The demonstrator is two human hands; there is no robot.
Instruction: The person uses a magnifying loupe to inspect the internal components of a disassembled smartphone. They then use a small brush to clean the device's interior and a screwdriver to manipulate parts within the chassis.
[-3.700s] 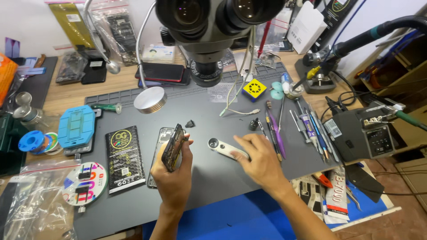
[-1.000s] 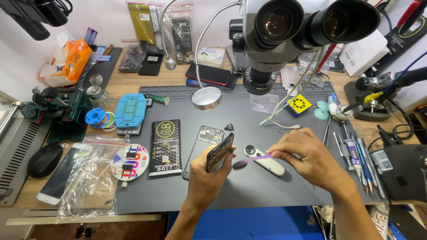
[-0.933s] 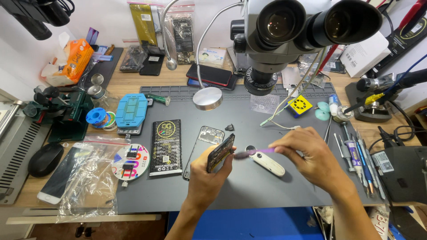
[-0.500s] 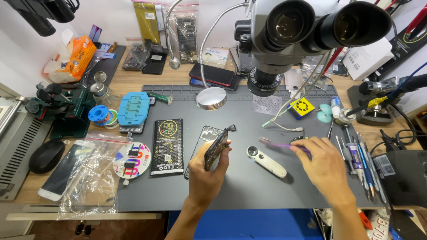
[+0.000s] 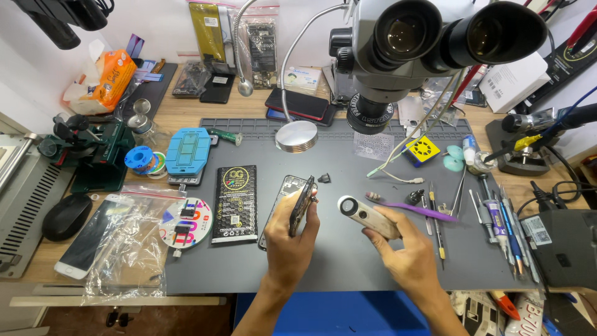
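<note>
At nine o'clock on the grey rubber work mat that covers the wooden surface, a clear plastic bag is laid over a white slab phone and a round colourful disc; just beside them a black printed packet is seen.

At the centre, a dark disassembled phone body is held on edge, tilted, by the left hand, whose fingers are clamped around its lower half. A second phone frame is lying flat beneath it. The grip is narrow, so the tilted body could slip and strike the frame below, and a small black part at twelve o'clock could be knocked away.

At three o'clock, the right hand is closed on a cream-coloured handheld loupe with a round lens. A purple-handled brush and a row of slim metal tools are lying near; these could be swept off by the wrist.
</note>
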